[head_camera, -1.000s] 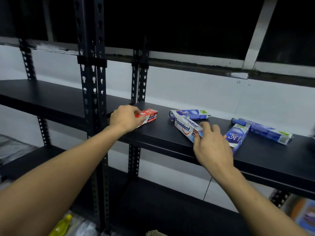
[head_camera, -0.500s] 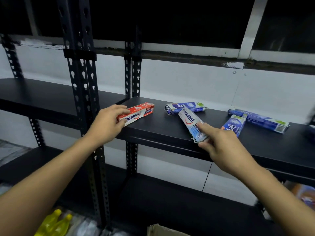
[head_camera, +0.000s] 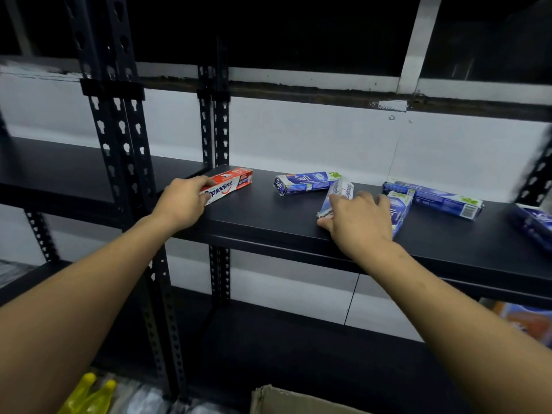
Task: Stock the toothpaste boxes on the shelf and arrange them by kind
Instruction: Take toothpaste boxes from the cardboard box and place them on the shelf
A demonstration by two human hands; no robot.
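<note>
You're in a shop or stockroom — black slotted-steel shelving (head_camera: 119,138) runs along a white wall (head_camera: 298,138), branded toothpaste boxes (head_camera: 304,183) lie on the shelf (head_camera: 268,216), and an open cardboard carton (head_camera: 286,400) sits below.

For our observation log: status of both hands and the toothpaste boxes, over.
Left grip holds red Pepsodent box at left end of shelf. Right grip holds white Pepsodent box. Blue Safi box close beside right grip; others scattered.
</note>
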